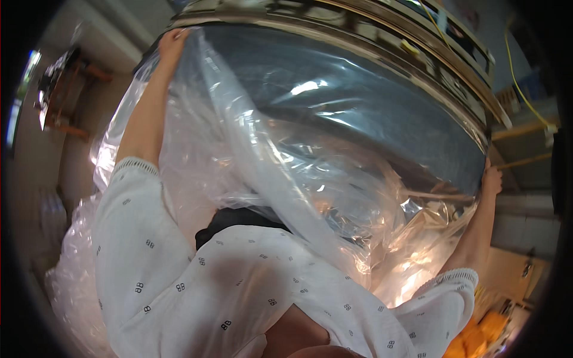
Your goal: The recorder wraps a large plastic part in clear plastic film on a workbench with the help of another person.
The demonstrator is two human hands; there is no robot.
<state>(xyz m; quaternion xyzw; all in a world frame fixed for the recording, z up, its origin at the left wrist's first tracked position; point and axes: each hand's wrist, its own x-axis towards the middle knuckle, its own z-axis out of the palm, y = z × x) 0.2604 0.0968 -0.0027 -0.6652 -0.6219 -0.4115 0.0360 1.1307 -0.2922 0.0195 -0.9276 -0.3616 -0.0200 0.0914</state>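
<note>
A large clear plastic sheet spreads in shiny folds between my outstretched arms and hangs down around me. It lies partly over a dark, smooth, curved panel in front of me. At the panel's far left corner, my left hand is closed with its fingers pinching the sheet's edge. My right hand grips the sheet at the right end of the panel; its fingertips are partly hidden behind the edge. Both arms are spread wide, and a thick fold of plastic runs diagonally between them.
Long rails of a frame or machine run along the panel's far side. A yellow cord hangs at the right. Bunched plastic lies at the lower left, an orange-brown stand stands far left, and orange material shows lower right.
</note>
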